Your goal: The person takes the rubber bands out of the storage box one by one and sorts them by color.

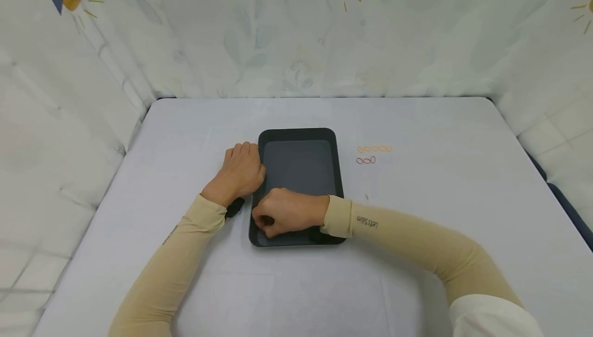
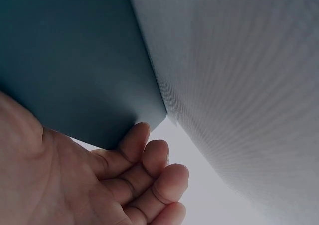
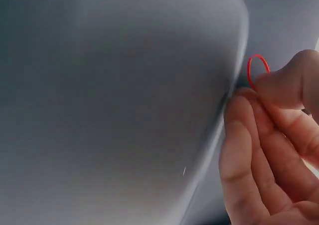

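A dark rectangular tray (image 1: 303, 167) lies on the white table. My left hand (image 1: 241, 172) holds it at the left side, the thumb reaching the rim and the other fingers outside. In the left wrist view, the index fingertip (image 2: 137, 137) touches the tray's outer wall (image 2: 75, 60). Over the tray's near left part is my right hand (image 1: 287, 211), its fingers curled. The right wrist view shows that hand pinching a small red rubber band (image 3: 248, 71) between thumb and fingers, beside the tray wall (image 3: 149, 85).
Right of the tray lie a row of orange rubber bands (image 1: 374, 149) and a shorter row of red rubber bands (image 1: 366, 160). A tiny pale bit (image 1: 366, 196) lies nearer me. A patterned curtain (image 1: 296, 33) hangs behind the table's far edge.
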A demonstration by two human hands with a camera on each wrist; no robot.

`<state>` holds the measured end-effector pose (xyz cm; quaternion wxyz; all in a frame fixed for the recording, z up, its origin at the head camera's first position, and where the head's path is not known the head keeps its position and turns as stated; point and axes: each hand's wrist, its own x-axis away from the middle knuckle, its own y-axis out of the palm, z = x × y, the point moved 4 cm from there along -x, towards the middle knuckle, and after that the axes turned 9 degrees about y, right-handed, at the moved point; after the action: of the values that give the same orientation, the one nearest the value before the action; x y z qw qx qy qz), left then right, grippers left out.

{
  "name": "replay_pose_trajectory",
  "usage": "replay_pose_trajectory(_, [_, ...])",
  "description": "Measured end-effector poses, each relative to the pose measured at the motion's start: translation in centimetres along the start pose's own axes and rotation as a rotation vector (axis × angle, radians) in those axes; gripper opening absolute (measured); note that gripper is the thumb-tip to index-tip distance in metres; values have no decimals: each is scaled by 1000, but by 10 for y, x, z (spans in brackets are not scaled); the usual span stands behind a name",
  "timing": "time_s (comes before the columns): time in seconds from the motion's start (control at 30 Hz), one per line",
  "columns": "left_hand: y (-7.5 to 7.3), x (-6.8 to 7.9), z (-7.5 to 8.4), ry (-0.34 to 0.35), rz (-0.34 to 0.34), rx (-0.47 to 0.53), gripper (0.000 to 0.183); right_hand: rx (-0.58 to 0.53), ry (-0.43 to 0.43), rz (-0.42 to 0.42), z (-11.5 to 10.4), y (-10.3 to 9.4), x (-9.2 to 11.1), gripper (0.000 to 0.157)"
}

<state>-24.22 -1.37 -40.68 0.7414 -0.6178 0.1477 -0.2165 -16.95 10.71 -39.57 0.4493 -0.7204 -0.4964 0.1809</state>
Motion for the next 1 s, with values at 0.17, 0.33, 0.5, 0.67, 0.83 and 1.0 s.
replay_pose_trajectory(0.17, [0, -1, 1, -5, -7, 1, 28, -48, 8, 0, 5, -3, 5, 8])
replay_pose_trajectory(0.33, [0, -1, 1, -7, -13, 11, 27, -94, 9, 7, 10, -5, 10, 8])
replay_pose_trajectory(0.5, [0, -1, 1, -8, -20, 15, 27, -119, 15, 17, 14, -6, 15, 15])
replay_pose_trajectory(0.67, [0, -2, 0, -11, -25, 13, 28, -122, 24, 39, 17, -11, 22, 18])
replay_pose_trajectory(0.83, [0, -1, 0, -8, -32, 12, 29, -159, 35, 81, 20, -19, 30, 16])
replay_pose_trajectory(1.0, [0, -1, 0, -10, -36, 16, 29, -220, 36, 129, 22, -28, 37, 15])
